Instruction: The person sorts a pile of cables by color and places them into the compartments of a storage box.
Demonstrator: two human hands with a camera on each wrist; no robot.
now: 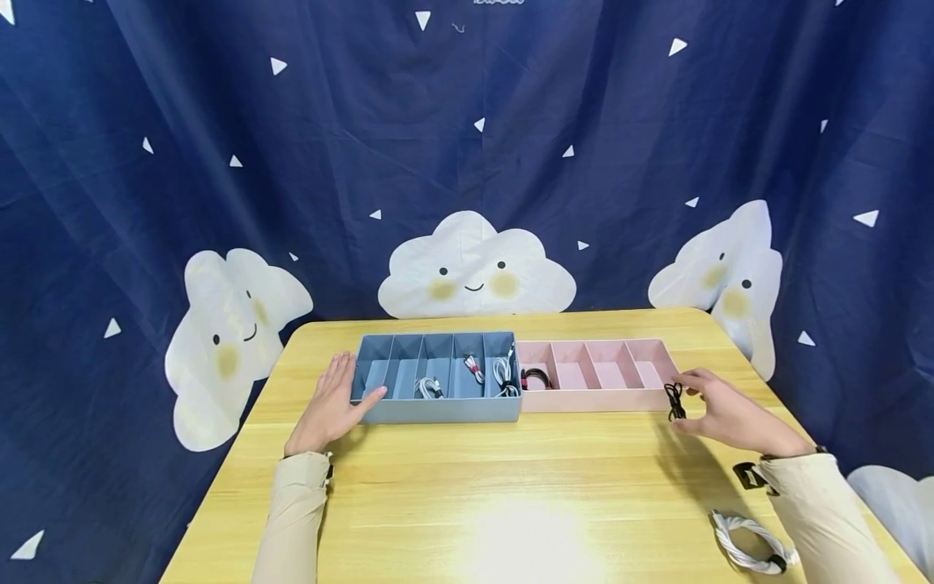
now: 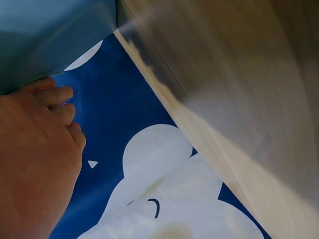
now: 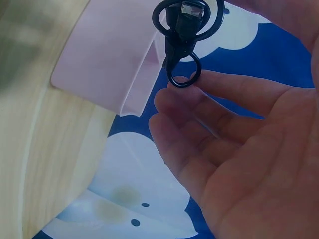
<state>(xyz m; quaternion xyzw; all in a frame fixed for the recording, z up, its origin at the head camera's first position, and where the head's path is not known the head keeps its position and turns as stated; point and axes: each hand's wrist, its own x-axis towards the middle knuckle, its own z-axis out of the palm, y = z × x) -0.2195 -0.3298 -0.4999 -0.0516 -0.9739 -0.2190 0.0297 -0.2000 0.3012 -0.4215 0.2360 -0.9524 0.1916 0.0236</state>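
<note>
A small coiled black cable (image 1: 674, 401) is pinched at the fingertips of the right hand (image 1: 718, 415); in the right wrist view the bundle (image 3: 183, 35) is seen dangling from above the palm (image 3: 249, 164), its lower loop touching one of the loosely curved fingers (image 3: 224, 92), while the digit pinching it from above is cut off by the frame edge. The cable is held just beside the near right corner of the pink tray (image 1: 598, 397), outside its wall; the right forearm in a beige sleeve (image 1: 817, 503) is stretched forward from the near right. A white bundled cable (image 1: 751, 545) is laid on the table behind the grip, close to that sleeve.

Well apart from the grip, on its far side across both trays, the left hand (image 1: 332, 405) is laid flat with fingers straight and spread against the left end of the blue tray (image 1: 438, 410); nothing is curled round; in the left wrist view the fingers (image 2: 52, 97) are seen pressed to the blue wall (image 2: 45, 35). Several coiled cables (image 1: 467, 375) are kept in the blue tray's compartments; a black coil (image 1: 535, 378) is kept in the pink tray's leftmost compartment.

Both trays are set end to end, touching, on a pale wooden table (image 1: 511, 503); a dark blue curtain (image 1: 467, 146) printed with white clouds and triangles is hung behind it.
</note>
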